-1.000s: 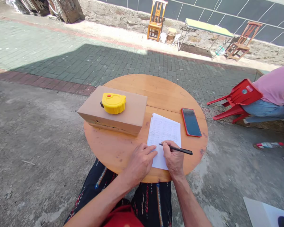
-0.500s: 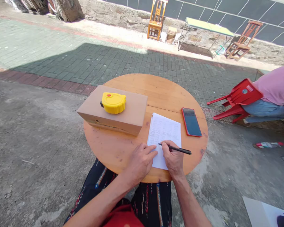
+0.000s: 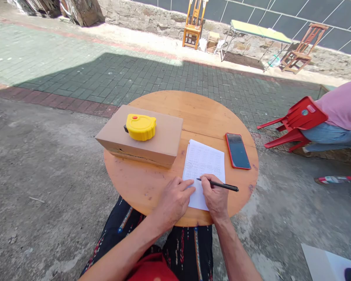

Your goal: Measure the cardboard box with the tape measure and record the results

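Observation:
My right hand (image 3: 215, 196) is closed around a black pen (image 3: 224, 185), its tip down at the white paper (image 3: 206, 158). Rows of small handwriting cover the upper part of the sheet. My left hand (image 3: 177, 198) lies on the table and the paper's left edge, fingers stretched out over the sheet and holding nothing. Left of the paper, a cardboard box (image 3: 159, 128) carries a yellow tape measure (image 3: 140, 128) with a red button. A red-cased phone (image 3: 238, 151) rests to the right of the paper.
Everything stands on a round wooden table (image 3: 190, 105) over my knees. At the right a person in a pink top (image 3: 343, 103) sits on a red plastic chair (image 3: 302, 117). A bottle (image 3: 335, 179) lies on the ground. A folding table (image 3: 260, 32) and wooden chairs line the wall.
The view has shifted very slightly. Both hands and the pen keep nearly the same place on the paper.

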`<state>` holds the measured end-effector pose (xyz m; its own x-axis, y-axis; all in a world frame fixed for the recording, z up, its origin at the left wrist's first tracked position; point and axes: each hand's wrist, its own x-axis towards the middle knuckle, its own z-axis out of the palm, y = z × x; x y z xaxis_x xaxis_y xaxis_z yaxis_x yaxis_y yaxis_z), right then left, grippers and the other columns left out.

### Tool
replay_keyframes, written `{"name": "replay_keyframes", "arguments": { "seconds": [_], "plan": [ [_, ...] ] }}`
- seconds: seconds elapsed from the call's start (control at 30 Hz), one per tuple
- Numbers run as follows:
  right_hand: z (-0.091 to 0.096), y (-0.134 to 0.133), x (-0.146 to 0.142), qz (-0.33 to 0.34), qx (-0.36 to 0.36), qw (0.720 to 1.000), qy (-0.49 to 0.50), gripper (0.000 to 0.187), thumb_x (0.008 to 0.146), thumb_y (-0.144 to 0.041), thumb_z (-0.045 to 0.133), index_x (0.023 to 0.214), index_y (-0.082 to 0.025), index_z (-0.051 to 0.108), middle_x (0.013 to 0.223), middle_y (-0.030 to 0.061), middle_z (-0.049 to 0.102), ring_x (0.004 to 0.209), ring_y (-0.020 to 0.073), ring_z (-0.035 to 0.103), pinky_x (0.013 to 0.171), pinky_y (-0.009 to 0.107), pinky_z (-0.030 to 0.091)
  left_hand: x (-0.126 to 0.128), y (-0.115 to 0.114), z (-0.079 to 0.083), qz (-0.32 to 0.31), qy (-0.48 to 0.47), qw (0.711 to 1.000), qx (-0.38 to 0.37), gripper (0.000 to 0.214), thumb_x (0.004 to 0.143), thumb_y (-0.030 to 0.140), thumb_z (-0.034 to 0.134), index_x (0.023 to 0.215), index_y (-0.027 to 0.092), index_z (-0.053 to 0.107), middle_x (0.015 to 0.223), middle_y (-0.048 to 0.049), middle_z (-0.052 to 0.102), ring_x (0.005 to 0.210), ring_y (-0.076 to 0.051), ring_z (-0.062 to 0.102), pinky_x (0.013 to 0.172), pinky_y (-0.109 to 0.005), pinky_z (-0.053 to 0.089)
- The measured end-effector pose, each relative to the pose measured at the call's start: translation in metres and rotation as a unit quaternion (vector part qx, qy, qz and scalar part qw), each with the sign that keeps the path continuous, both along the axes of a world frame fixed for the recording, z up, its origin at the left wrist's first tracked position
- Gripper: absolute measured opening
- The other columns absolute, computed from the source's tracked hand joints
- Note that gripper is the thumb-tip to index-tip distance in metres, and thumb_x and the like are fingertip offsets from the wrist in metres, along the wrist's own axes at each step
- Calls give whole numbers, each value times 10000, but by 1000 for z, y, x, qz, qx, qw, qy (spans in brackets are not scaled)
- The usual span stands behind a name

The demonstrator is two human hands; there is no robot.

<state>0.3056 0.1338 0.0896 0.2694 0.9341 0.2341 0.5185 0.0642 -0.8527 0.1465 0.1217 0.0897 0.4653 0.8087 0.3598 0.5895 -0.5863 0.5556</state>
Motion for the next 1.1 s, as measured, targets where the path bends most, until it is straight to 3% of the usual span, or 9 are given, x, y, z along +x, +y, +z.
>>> {"name": "replay_keyframes", "arguments": {
  "seconds": [0.13,0.33,0.63,0.8,0.87,0.97,1.1],
  "plan": [
    [0,0,1,11,-12,1000,23,201,826,-286,546,693,-189,662,626,9,657,584,166,587,578,280,464,0,1,1,1,-2,1000,3,231,900,71,519,996,188,693,1173,-38,691,857,-202,517,804,-355,516],
    [6,0,2,-21,-23,995,94,198,842,-327,572,735,-182,654,484,-55,497,453,122,460,474,248,386,0,1,-1,-4,9,1000,4,232,886,55,525,998,174,689,1188,-43,686,883,-214,514,819,-373,518],
    [2,4,3,-39,-1,985,166,247,868,-399,613,973,-181,666,710,6,683,628,160,646,642,299,528,0,0,-4,-3,19,1000,4,242,880,49,528,988,189,694,1198,-39,680,917,-212,517,858,-376,519],
    [22,-1,13,-10,-13,973,230,335,912,-453,560,1086,-186,663,919,71,740,842,230,712,761,389,572,-1,0,-6,-4,21,1000,7,227,888,64,529,975,191,697,1195,-39,679,924,-213,515,867,-376,518],
    [32,-10,22,-9,-20,978,206,358,915,-467,560,1131,-199,657,997,81,743,930,247,703,856,428,550,-1,0,-7,-6,21,1000,9,224,887,69,535,979,191,698,1196,-41,678,926,-214,518,871,-380,517],
    [38,-28,36,-32,-47,994,94,396,919,-483,543,1176,-203,652,1139,100,719,1068,269,656,987,466,480,-1,1,-7,-5,26,1000,9,223,882,67,544,980,191,701,1191,-47,681,937,-220,524,871,-387,519],
    [24,-52,45,-52,-45,998,-12,439,959,-463,448,1248,-176,610,1293,130,643,1192,277,589,1043,465,443,0,1,-4,-8,50,999,13,234,880,59,534,981,190,700,1192,-53,680,953,-224,527,880,-391,521]
  ]
}}
